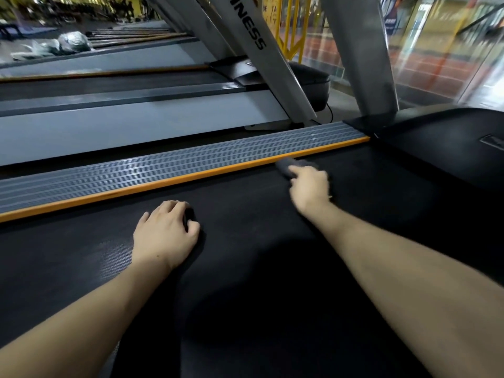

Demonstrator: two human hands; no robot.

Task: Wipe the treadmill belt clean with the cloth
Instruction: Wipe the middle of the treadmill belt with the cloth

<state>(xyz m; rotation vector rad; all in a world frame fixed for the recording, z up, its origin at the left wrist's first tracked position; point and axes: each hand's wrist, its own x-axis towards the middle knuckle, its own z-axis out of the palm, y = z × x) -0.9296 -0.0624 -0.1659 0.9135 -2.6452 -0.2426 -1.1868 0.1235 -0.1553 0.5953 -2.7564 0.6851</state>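
From the head view, the right hand (309, 186) is stretched out to the far end of the treadmill belt (245, 268), fingers curled round a dark cloth (286, 166) and pressing it down right beside the orange strip (169, 182) that edges the belt. The hand and cloth are blurred, so I cannot tell how much of the cloth lies flat. The left hand (165, 230) rests on the belt nearer the person, fingers loosely bent and holding nothing, seemingly propping the body.

What worries me: the cloth is almost the same black as the belt, so missed patches would be hard to spot, and I'd guess the shadowed stretch under the arms is easiest to skip. So close to the edge, the cloth could catch in the seam between belt and ribbed side rail (136, 170). With weight leaning on the left hand, any slip of the belt could tip the person forward.

As for containers, I see none here; a crumpled plastic bundle (73, 42) lies on the floor far off, contents unclear.
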